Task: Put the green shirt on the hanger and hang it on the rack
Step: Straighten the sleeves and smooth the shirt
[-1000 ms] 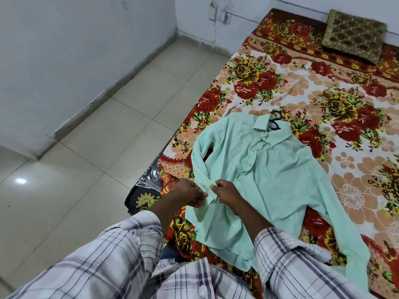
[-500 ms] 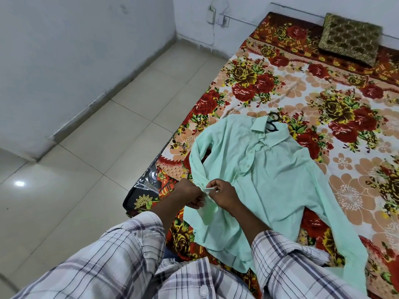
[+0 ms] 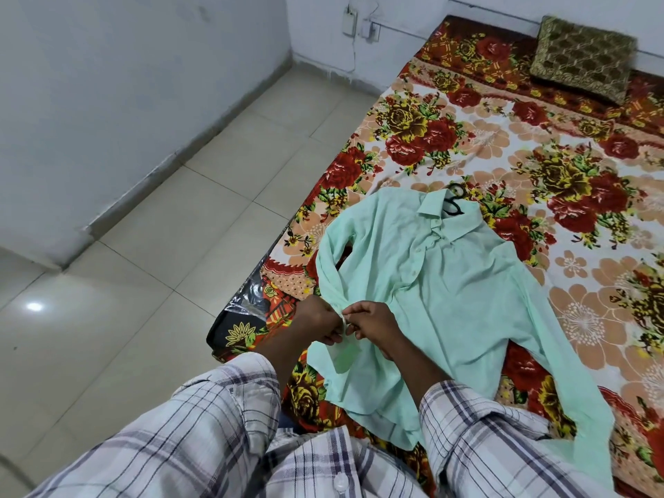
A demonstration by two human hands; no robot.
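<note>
A mint-green shirt (image 3: 456, 282) lies face up on the floral bed, collar toward the far side. A black hanger (image 3: 453, 199) shows only its hook and neck at the collar; the rest is hidden inside the shirt. My left hand (image 3: 318, 319) and my right hand (image 3: 373, 323) meet at the shirt's left sleeve cuff (image 3: 345, 330), both pinching the fabric near the bed's front corner. The right sleeve trails down toward the lower right. No rack is in view.
The bed with its floral sheet (image 3: 539, 145) fills the right side. An olive patterned cushion (image 3: 582, 59) sits at the far end by the wall. Tiled floor (image 3: 143, 282) and white walls lie to the left; a wall socket (image 3: 350, 19) is at the back.
Both hands stay together on the left cuff and have lifted it slightly off the bed, working the fabric between the fingers. The shirt body has not moved.
</note>
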